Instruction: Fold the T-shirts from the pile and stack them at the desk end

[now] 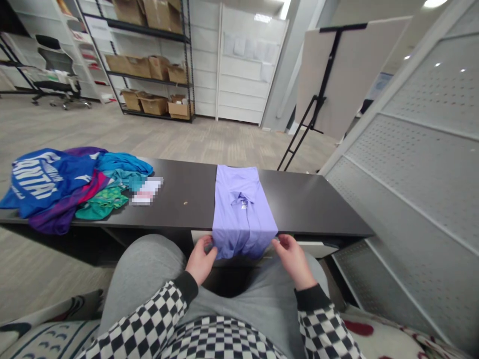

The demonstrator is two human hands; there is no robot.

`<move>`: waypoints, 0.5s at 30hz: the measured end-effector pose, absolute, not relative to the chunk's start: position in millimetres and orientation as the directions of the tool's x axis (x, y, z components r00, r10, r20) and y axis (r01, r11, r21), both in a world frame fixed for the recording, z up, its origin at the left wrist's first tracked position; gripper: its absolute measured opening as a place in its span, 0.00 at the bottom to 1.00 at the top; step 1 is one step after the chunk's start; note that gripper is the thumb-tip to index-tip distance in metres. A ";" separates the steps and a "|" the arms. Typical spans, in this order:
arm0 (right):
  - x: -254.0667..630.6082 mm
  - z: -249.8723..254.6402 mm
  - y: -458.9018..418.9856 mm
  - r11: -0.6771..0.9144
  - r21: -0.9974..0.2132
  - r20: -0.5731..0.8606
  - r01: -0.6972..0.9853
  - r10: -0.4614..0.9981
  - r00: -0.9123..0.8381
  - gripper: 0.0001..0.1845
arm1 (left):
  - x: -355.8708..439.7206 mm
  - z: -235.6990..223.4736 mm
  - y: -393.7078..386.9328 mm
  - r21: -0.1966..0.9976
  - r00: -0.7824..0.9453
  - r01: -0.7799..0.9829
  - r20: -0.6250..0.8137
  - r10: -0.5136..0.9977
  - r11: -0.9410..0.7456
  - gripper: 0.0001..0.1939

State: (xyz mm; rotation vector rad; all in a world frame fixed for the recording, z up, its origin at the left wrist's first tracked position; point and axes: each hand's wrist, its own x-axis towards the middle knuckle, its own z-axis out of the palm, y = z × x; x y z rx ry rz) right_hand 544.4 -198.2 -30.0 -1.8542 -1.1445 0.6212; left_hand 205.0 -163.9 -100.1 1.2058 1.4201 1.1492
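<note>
1. Head view, the garment: a lavender garment (243, 219) lies lengthwise across the dark surface (183, 174), from the far edge to the near one. Its near end hangs over the front edge in loose folds, and a small whitish print (244, 204) shows near its middle, below a bunched fold.
2. Head view, left hand: the left hand (202, 260) is at the left side of the hanging cloth. Its fingers (204, 240) are bent, thumb by the cloth's edge; whether they pinch it, I cannot tell.
3. Head view, right hand: the right hand (295, 259) is at the right side of the cloth, near the corner at the surface's front edge. Its fingers are curled, with the thumb towards the cloth; a grip on it cannot be made out.
4. Head view, left part of the surface: a heap of clothes (75, 179) in blue, purple, teal and green droops over the front edge. Just beside it is a pixelated whitish item (147, 191); a tiny tan object (185, 203) lies between that and the garment.
5. Head view, beyond: a black rack (149, 30) holds cardboard boxes (129, 65); a large board (359, 75) stands to the right.
</note>
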 end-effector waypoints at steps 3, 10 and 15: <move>533.7 -43.0 -195.9 -0.193 -0.968 -0.098 0.157 0.875 0.474 0.31 | 203.4 -97.5 -160.2 0.994 -0.192 0.081 -0.052 0.980 0.069 0.17; 516.5 -52.6 -186.3 -0.154 -0.987 -0.132 0.033 0.924 0.359 0.29 | 214.1 -87.3 -159.9 0.999 -0.179 0.049 -0.010 0.984 0.019 0.28; 517.1 -56.4 -182.6 -0.208 -0.961 -0.154 0.181 0.950 0.272 0.26 | 214.9 -89.2 -157.8 0.980 -0.183 0.188 -0.029 0.983 0.064 0.24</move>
